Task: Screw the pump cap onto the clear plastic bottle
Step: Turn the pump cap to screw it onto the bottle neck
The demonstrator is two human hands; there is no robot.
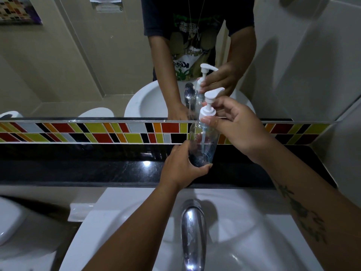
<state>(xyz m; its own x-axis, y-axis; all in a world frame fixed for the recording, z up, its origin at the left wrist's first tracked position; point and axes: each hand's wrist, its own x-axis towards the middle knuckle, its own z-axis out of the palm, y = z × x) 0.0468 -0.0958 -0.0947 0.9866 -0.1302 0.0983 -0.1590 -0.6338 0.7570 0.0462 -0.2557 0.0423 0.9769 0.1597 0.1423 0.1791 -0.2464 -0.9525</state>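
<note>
Both hands hold it: left hand [182, 167] on bottle [203, 141], right hand [236, 126] on pump cap [208, 108].

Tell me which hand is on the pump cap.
The right hand, fingers pinching the white pump cap; the left hand grips the clear bottle low down.

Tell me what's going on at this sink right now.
A person is fitting a white pump cap onto a clear plastic bottle. The left hand grips the bottle's base on the black ledge, while the right hand pinches the cap's collar at the neck. The dip tube is already inside.
</note>
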